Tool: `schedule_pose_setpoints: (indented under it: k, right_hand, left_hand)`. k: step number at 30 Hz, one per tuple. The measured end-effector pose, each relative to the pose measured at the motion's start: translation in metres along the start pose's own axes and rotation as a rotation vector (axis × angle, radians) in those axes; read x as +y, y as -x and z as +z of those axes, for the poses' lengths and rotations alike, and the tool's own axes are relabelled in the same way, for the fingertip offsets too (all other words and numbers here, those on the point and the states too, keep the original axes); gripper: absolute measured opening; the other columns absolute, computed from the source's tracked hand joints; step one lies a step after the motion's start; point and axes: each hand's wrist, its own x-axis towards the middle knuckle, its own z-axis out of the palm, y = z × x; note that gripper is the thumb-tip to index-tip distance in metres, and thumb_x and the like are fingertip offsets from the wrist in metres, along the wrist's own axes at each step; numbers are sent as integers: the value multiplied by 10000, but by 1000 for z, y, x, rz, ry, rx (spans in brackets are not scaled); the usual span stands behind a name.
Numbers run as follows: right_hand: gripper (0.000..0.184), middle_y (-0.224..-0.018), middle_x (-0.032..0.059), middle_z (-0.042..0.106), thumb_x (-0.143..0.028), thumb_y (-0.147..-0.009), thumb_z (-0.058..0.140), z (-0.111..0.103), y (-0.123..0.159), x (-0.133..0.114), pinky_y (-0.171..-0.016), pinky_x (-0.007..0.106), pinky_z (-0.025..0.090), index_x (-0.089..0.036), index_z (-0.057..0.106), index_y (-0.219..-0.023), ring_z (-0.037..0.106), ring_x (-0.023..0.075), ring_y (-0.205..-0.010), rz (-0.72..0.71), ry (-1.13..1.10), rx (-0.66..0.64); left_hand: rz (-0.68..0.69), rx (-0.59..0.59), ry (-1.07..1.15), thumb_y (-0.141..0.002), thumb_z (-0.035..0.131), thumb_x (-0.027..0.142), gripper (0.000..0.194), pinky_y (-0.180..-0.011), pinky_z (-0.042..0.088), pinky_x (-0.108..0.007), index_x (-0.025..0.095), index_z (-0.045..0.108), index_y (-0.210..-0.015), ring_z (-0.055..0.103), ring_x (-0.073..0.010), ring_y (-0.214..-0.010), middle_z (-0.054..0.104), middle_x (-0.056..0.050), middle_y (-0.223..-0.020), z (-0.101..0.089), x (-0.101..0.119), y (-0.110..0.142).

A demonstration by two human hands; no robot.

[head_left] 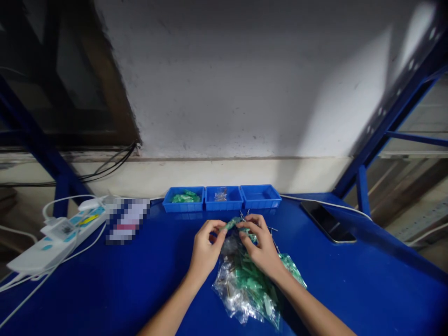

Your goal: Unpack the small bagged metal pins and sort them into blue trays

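My left hand point(206, 247) and my right hand point(261, 245) meet over the middle of a blue table point(140, 289). Between their pinched fingertips they hold a small green part point(232, 224). Under my right wrist lies a clear plastic bag point(250, 287) full of more green parts and small metal pieces. A few thin metal pins point(271, 229) lie on the table just past my right hand.
Three blue trays stand in a row at the back: the left tray point(183, 198) holds green parts, the middle tray point(223, 198) a small clear packet, the right tray point(261, 196) looks bare. A phone point(327, 221) lies right, a white power strip point(52, 238) left.
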Motion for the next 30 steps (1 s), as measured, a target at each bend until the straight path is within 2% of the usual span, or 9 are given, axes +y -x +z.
schedule_pose_setpoints:
  k: [4, 7, 10, 13, 15, 17, 20, 23, 30]
  right_hand:
    - [376, -724, 24, 561, -474, -874, 427, 0, -6, 0, -623, 253, 434, -167, 622, -774, 530, 155, -688, 232, -235, -72]
    - [389, -643, 13, 578, -499, -840, 478, 2, -7, 4, -560, 242, 410, -144, 633, -798, 505, 138, -590, 263, -291, -41]
    - [338, -771, 59, 656, -440, -844, 503, 1, -5, 5, -632, 275, 455, -148, 663, -904, 568, 171, -673, 164, -228, 2]
    - [263, -869, 73, 677, -342, -869, 489, -2, -2, 2, -714, 312, 472, -198, 682, -976, 597, 192, -754, 7, -70, -20]
    - [262, -861, 68, 663, -271, -876, 461, -2, 0, 0, -720, 312, 474, -228, 680, -1015, 598, 189, -764, -91, 0, -68]
    - [309, -886, 67, 639, -200, -863, 431, -1, 3, 0, -733, 309, 475, -246, 662, -1062, 596, 189, -806, -149, 21, -106]
    - [345, -1029, 74, 598, -158, -824, 425, 2, 4, 0, -792, 323, 469, -256, 655, -1062, 574, 206, -945, -127, 27, -107]
    - [254, -1107, 93, 555, -275, -847, 460, 3, 2, 0, -778, 314, 476, -228, 676, -973, 547, 228, -1018, 16, -30, -61]
    - [416, -636, 16, 551, -558, -803, 502, 4, -3, -4, -555, 251, 416, -160, 621, -782, 516, 149, -600, 390, -410, -100]
  left_hand:
    - [313, -67, -261, -844, 484, 167, 150, -771, 439, -269, 204, 629, -855, 548, -161, -881, 555, -49, -918, 2, 0, 6]
    - [350, -119, -300, -840, 486, 167, 164, -842, 427, -296, 213, 634, -894, 536, -169, -915, 537, -56, -947, 4, 3, 10]
    - [201, -121, -218, -832, 532, 288, 162, -802, 436, -290, 208, 625, -937, 542, -168, -861, 554, -58, -950, 4, 7, 9]
    - [-98, -85, 9, -872, 420, 472, 355, -635, 424, -243, 176, 615, -874, 529, -136, -699, 586, -46, -829, 2, 7, 5]
    - [-287, -76, 179, -872, 357, 545, 460, -510, 355, -203, 156, 591, -796, 487, -109, -589, 560, -24, -704, 1, 4, 2]
    - [-362, -84, 270, -834, 432, 560, 437, -451, 287, -182, 150, 563, -753, 440, -88, -521, 499, 11, -608, 0, 2, 0]
    - [-249, -43, 194, -804, 541, 483, 330, -471, 325, -183, 155, 575, -790, 460, -93, -533, 482, 26, -585, -2, -1, -3]
    - [-35, 65, -1, -837, 528, 377, 225, -574, 424, -208, 177, 616, -892, 557, -136, -690, 594, -27, -775, -4, 0, -2]
    - [346, -24, -257, -839, 450, 119, 228, -817, 460, -272, 213, 655, -877, 563, -162, -919, 565, -60, -934, -1, 4, 8]
